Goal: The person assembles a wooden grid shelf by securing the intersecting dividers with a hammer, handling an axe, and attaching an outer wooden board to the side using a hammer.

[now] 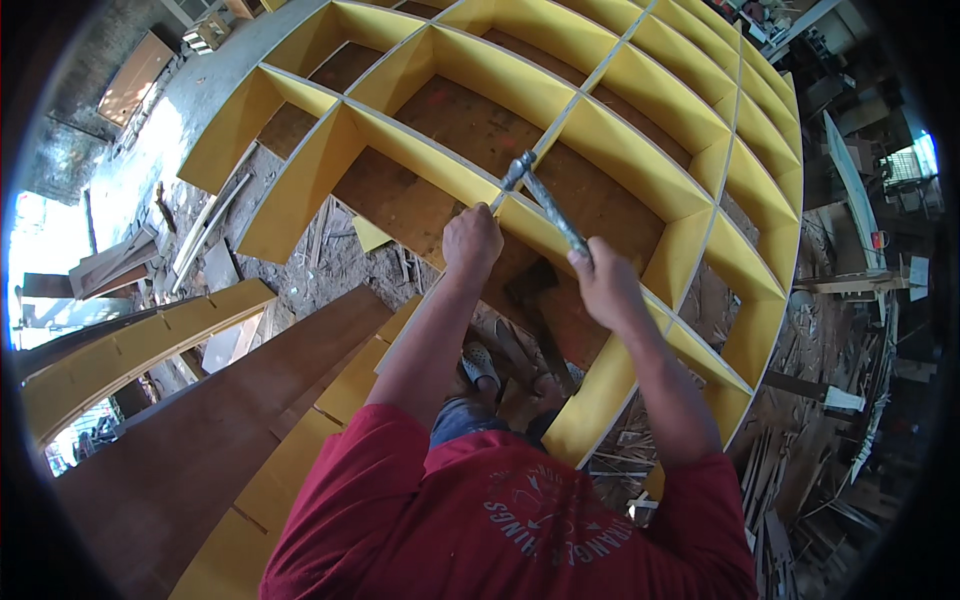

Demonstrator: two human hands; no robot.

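A large grid of yellow wooden panels (620, 140), slotted together into open boxes, spreads out in front of me. My right hand (611, 283) is closed round the handle of a hammer (553, 210). The hammer's metal head is over a joint where panel edges cross, close to my left hand; whether it touches the wood I cannot tell. My left hand (473, 241) is closed at that same joint, resting near the top edge of a panel. What its fingers grip, if anything, is hidden.
Brown boards (430, 210) lie beneath the grid. A long brown plank (230, 420) and notched yellow strips (150, 335) lie at the left. Wood scraps (800, 455) litter the ground on the right. My feet (482, 366) stand inside the frame.
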